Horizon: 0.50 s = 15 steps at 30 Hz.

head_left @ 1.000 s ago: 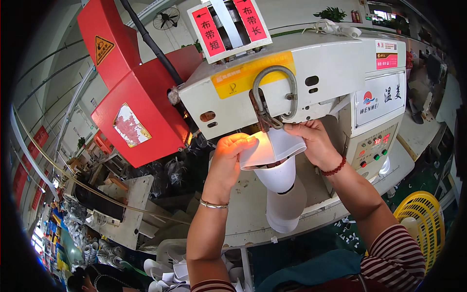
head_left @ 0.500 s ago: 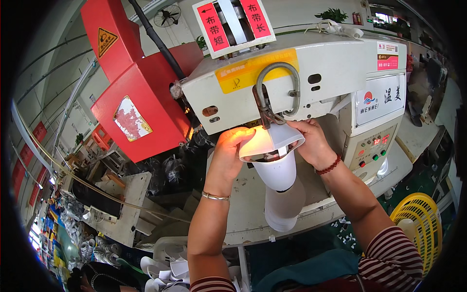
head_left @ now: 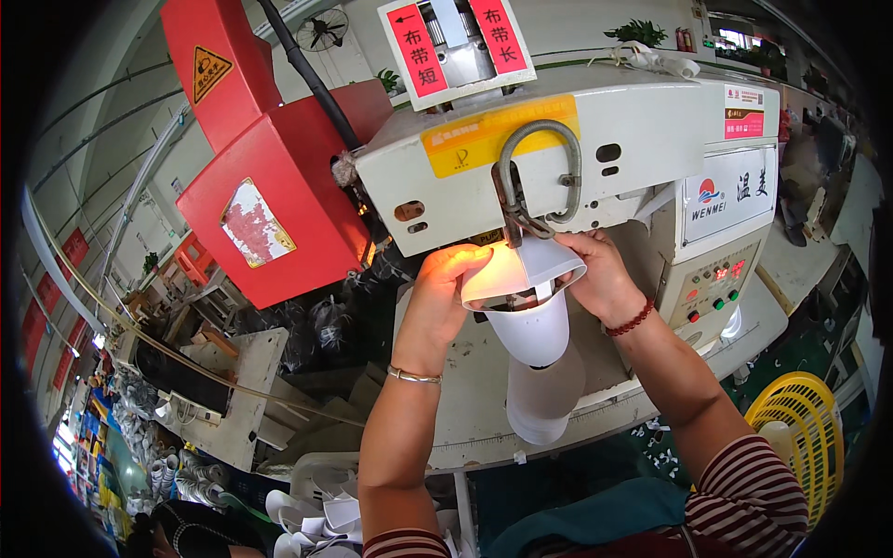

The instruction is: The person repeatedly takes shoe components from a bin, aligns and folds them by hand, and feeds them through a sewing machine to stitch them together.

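Note:
A white shoe upper (head_left: 532, 331) hangs with its opening raised against the working head of a white machine (head_left: 484, 177). My left hand (head_left: 446, 284) grips the left edge of its rim, thumb on top, under a warm lamp glow. On the other side my right hand (head_left: 600, 274) pinches the rim close to the needle area, below a looped grey hose (head_left: 509, 153). A metal part of the machine shows inside the opening. Below the upper is a rounded whitish post (head_left: 544, 400); the exact contact between them is hidden.
A red machine housing (head_left: 279, 205) stands at the left. A control panel (head_left: 714, 284) with lit digits and buttons is at the right, above a yellow basket (head_left: 795, 437). Several white pieces (head_left: 316, 521) fill a container at lower left, near a worktable (head_left: 246, 400).
The view has shifted slightly, so the machine sits a little farther right. Both hands keep their hold on the upper, which has barely moved.

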Each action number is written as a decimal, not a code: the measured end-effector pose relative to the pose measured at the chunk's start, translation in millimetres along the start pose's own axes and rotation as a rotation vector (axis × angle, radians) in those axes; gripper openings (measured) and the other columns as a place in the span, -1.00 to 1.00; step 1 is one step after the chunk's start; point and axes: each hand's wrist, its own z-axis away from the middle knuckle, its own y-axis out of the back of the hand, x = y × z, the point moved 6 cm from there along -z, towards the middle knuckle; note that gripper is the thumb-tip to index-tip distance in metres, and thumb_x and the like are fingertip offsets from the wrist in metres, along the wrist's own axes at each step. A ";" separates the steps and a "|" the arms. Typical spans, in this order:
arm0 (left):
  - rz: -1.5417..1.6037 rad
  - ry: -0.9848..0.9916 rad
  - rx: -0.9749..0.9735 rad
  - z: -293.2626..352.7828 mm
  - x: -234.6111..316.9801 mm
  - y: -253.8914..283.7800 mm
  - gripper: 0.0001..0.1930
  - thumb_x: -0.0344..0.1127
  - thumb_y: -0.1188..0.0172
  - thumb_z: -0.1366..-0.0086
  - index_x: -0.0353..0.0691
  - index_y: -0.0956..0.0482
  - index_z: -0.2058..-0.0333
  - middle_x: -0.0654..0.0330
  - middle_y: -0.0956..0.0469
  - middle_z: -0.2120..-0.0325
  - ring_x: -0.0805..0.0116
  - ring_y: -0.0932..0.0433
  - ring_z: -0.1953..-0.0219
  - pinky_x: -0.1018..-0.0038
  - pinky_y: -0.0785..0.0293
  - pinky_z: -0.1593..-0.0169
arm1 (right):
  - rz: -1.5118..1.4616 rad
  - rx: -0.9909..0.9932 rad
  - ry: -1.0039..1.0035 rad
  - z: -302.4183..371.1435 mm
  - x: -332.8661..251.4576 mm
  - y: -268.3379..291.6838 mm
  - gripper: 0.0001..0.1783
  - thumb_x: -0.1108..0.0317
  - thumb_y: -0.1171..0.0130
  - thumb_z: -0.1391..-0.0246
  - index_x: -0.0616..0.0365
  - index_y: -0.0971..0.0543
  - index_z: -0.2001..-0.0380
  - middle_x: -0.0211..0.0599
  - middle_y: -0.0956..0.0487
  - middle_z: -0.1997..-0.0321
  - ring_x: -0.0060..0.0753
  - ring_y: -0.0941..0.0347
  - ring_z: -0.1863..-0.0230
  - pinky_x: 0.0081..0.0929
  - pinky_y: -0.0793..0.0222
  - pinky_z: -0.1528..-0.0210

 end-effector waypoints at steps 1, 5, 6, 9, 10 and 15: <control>0.002 0.005 -0.001 0.4 0.1 -0.3 -0.85 -0.34 -0.06 -0.17 -0.33 -0.49 0.46 0.28 -0.41 0.67 0.58 -0.25 0.73 0.68 -0.11 0.66 | -0.002 -0.006 -0.002 -0.2 0.5 -0.1 -0.89 0.49 -0.16 0.08 0.26 -0.51 0.62 -0.30 -0.49 0.66 -0.50 -0.33 0.71 -0.62 -0.18 0.66; -0.019 -0.013 -0.030 -1.0 -0.2 2.9 -0.85 -0.35 -0.05 -0.18 -0.31 -0.49 0.46 0.28 -0.42 0.66 0.58 -0.25 0.72 0.68 -0.11 0.65 | 0.007 -0.037 -0.002 -0.1 0.1 -1.9 -0.89 0.48 -0.14 0.05 0.29 -0.55 0.58 -0.33 -0.49 0.64 -0.54 -0.31 0.69 -0.63 -0.17 0.65; -0.019 -0.017 -0.023 -1.5 0.1 2.2 -0.85 -0.35 -0.04 -0.19 -0.31 -0.50 0.46 0.28 -0.42 0.66 0.58 -0.25 0.72 0.68 -0.11 0.65 | 0.007 -0.036 -0.001 -0.1 0.0 -1.6 -0.89 0.48 -0.14 0.05 0.29 -0.55 0.58 -0.33 -0.49 0.64 -0.54 -0.31 0.69 -0.63 -0.17 0.65; 0.001 -0.015 0.016 -3.2 -2.9 3.4 -0.83 -0.34 -0.02 -0.22 -0.31 -0.50 0.46 0.29 -0.42 0.66 0.59 -0.25 0.71 0.68 -0.12 0.64 | -0.015 -0.062 -0.010 -1.7 3.6 -1.4 -0.89 0.47 -0.13 0.03 0.30 -0.56 0.53 -0.35 -0.49 0.62 -0.57 -0.30 0.67 -0.64 -0.16 0.64; 0.022 -0.009 0.043 -4.1 -4.7 4.5 -0.81 -0.33 -0.01 -0.23 -0.31 -0.50 0.46 0.30 -0.41 0.66 0.59 -0.24 0.71 0.67 -0.12 0.64 | -0.026 -0.084 -0.028 -2.0 5.3 -1.4 -0.89 0.47 -0.12 0.01 0.30 -0.55 0.50 -0.36 -0.47 0.62 -0.58 -0.29 0.66 -0.65 -0.16 0.63; 0.052 0.028 0.078 -8.3 -15.5 14.6 -0.78 -0.30 0.04 -0.28 -0.32 -0.49 0.43 0.35 -0.35 0.73 0.60 -0.20 0.73 0.67 -0.10 0.65 | -0.025 0.007 -0.079 -2.2 12.5 2.9 -0.88 0.44 -0.08 -0.04 0.29 -0.52 0.45 -0.42 -0.42 0.64 -0.60 -0.27 0.65 -0.66 -0.17 0.61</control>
